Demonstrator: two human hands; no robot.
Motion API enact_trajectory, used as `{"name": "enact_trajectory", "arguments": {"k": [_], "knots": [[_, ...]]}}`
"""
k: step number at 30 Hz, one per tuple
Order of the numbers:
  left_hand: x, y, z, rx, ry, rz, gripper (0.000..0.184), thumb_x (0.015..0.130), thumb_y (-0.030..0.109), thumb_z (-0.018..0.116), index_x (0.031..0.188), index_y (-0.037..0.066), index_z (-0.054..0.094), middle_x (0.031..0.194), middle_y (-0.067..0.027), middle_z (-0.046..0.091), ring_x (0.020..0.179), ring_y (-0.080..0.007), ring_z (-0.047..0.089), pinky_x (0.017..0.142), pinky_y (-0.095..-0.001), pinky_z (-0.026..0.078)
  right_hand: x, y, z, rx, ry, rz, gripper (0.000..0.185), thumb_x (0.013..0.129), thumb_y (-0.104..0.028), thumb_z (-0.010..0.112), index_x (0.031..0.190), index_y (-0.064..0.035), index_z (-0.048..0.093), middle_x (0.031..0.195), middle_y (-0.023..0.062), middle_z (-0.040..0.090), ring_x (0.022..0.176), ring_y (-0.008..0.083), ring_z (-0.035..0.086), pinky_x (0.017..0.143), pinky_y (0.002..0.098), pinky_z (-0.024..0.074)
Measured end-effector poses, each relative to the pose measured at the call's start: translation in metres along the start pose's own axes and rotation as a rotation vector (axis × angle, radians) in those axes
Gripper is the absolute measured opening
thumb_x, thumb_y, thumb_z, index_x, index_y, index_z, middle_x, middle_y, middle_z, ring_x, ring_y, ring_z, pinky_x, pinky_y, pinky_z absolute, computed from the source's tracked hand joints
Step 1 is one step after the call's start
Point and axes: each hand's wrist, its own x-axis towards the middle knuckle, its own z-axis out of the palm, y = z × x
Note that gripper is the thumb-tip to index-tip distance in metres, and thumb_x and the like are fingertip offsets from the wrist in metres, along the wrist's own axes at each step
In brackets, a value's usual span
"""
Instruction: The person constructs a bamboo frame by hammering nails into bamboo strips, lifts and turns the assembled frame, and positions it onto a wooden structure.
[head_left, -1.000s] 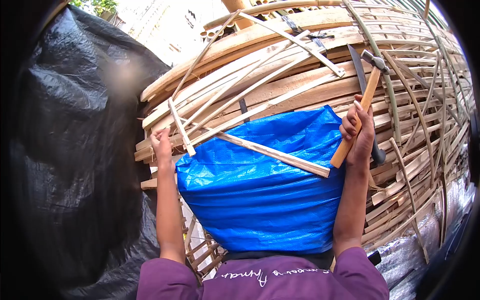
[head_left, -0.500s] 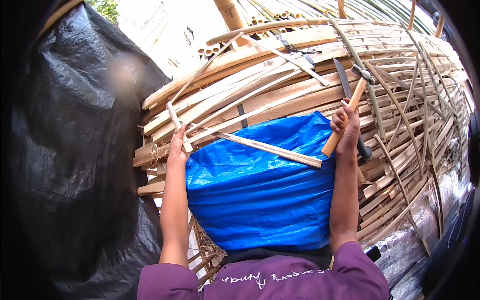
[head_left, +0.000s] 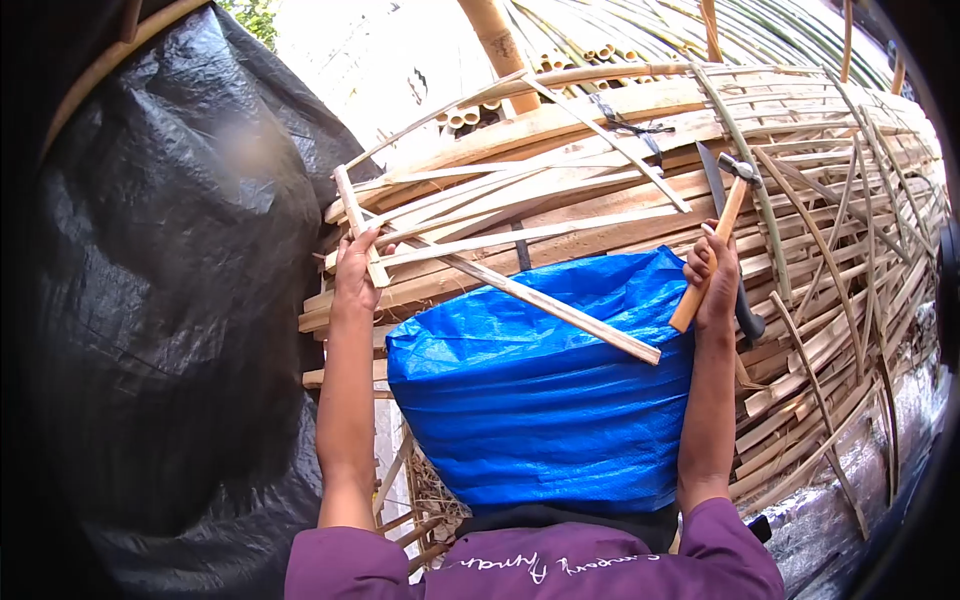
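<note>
My left hand point(head_left: 356, 268) is closed around a short pale slat point(head_left: 352, 205) of a wooden strip frame. Several thin strips meet at that slat, and one long strip point(head_left: 560, 312) slants down across my lap. My right hand point(head_left: 714, 278) grips a hammer point(head_left: 738, 202) by its wooden handle, head up, to the right of the frame. Right behind the hammer rests a dark-bladed machete point(head_left: 712, 178), its black handle partly hidden by my hand. A blue tarp point(head_left: 535, 410) covers my lap beneath the long strip.
Stacked wooden boards point(head_left: 600, 190) and bamboo strips point(head_left: 825, 250) spread ahead and to the right. Black plastic sheeting point(head_left: 190, 320) hangs at the left. A thick bamboo post point(head_left: 497, 50) rises at the back, near cut bamboo poles point(head_left: 600, 55).
The whole view has shifted, so the scene sits a little lower and farther right. My left hand has turned the strip frame slightly. The hammer stays in my right hand.
</note>
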Motion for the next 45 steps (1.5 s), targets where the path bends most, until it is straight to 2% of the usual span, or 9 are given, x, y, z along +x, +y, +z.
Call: {"name": "enact_trajectory", "arguments": {"k": [19,24,26,27,28,31,34,36,45], "knots": [[-0.047,0.066,-0.009,0.244,-0.004,0.117,0.034,0.088,0.006,0.061,0.121,0.002,0.055,0.098,-0.0057,0.062,0.076,-0.0105,0.063,0.055,-0.0185,0.056,0.012,-0.017,-0.009,-0.055,0.012,0.093,0.030,0.093,-0.005,0.057,0.119,-0.0093,0.041,0.068,-0.0035,0.039,0.048,0.0027,0.035,0.040,0.0188,0.0309],[-0.088,0.078,-0.026,0.255,0.085,0.181,0.035,0.091,0.010,0.059,0.125,0.006,0.053,0.104,-0.0073,0.063,0.081,-0.0137,0.066,0.061,-0.0213,0.059,0.015,-0.056,-0.031,-0.457,0.053,0.208,0.029,0.095,-0.013,0.059,0.121,-0.0060,0.047,0.069,-0.0037,0.043,0.049,0.0022,0.038,0.041,0.0179,0.0314],[-0.103,0.081,-0.026,0.208,-0.031,0.169,0.038,0.093,0.007,0.056,0.131,0.006,0.051,0.117,-0.0113,0.062,0.095,-0.0201,0.068,0.077,-0.0290,0.062,0.001,-0.062,-0.048,-0.704,0.048,0.107,0.039,0.095,-0.016,0.061,0.129,-0.0067,0.046,0.071,-0.0033,0.043,0.051,0.0023,0.039,0.042,0.0184,0.0320],[-0.105,0.082,-0.031,0.191,-0.017,0.159,0.038,0.094,0.007,0.056,0.132,0.005,0.051,0.118,-0.0125,0.062,0.097,-0.0224,0.068,0.078,-0.0316,0.063,-0.009,-0.068,-0.059,-0.965,0.063,0.000,0.044,0.095,-0.017,0.062,0.135,-0.0057,0.048,0.079,0.0018,0.054,0.057,0.0088,0.051,0.051,0.0236,0.0437],[-0.105,0.080,-0.040,0.175,0.001,0.150,0.038,0.095,0.007,0.055,0.132,0.004,0.050,0.119,-0.0138,0.062,0.100,-0.0247,0.068,0.079,-0.0342,0.063,-0.019,-0.072,-0.068,-0.972,0.077,0.003,0.044,0.095,-0.017,0.062,0.135,-0.0057,0.048,0.079,0.0018,0.054,0.057,0.0088,0.051,0.051,0.0236,0.0437],[-0.097,0.080,-0.072,0.209,0.063,0.157,0.039,0.096,0.012,0.056,0.135,0.007,0.050,0.115,-0.0118,0.064,0.095,-0.0211,0.069,0.073,-0.0306,0.064,-0.056,-0.079,-0.094,-1.328,0.074,-0.271,0.042,0.090,-0.015,0.065,0.128,-0.0011,0.055,0.100,0.0250,0.068,0.092,0.0298,0.069,0.082,0.0380,0.0513],[-0.100,0.086,-0.071,0.249,0.111,0.154,0.041,0.095,0.014,0.058,0.135,0.009,0.050,0.116,-0.0093,0.065,0.092,-0.0188,0.070,0.070,-0.0265,0.063,-0.091,-0.083,-0.122,-1.401,0.132,-0.167,0.041,0.086,-0.012,0.067,0.126,-0.0049,0.057,0.083,0.0206,0.069,0.075,0.0276,0.071,0.068,0.0365,0.0529],[-0.109,0.091,-0.046,0.241,0.071,0.177,0.046,0.094,0.013,0.057,0.137,0.006,0.044,0.113,-0.0135,0.064,0.091,-0.0222,0.070,0.069,-0.0271,0.063,-0.105,-0.077,-0.151,-1.477,0.110,-0.408,0.038,0.085,-0.010,0.067,0.122,-0.0059,0.059,0.081,0.0199,0.068,0.072,0.0269,0.070,0.066,0.0351,0.0521],[-0.091,0.116,-0.023,0.150,0.040,0.222,0.037,0.092,0.011,0.058,0.128,0.005,0.050,0.106,-0.0116,0.065,0.085,-0.0203,0.070,0.065,-0.0279,0.064,-0.122,-0.073,-0.173,-1.780,0.312,-0.359,0.031,0.088,-0.013,0.068,0.117,-0.0061,0.061,0.105,0.0192,0.066,0.096,0.0362,0.066,0.082,0.0427,0.0516]]}}
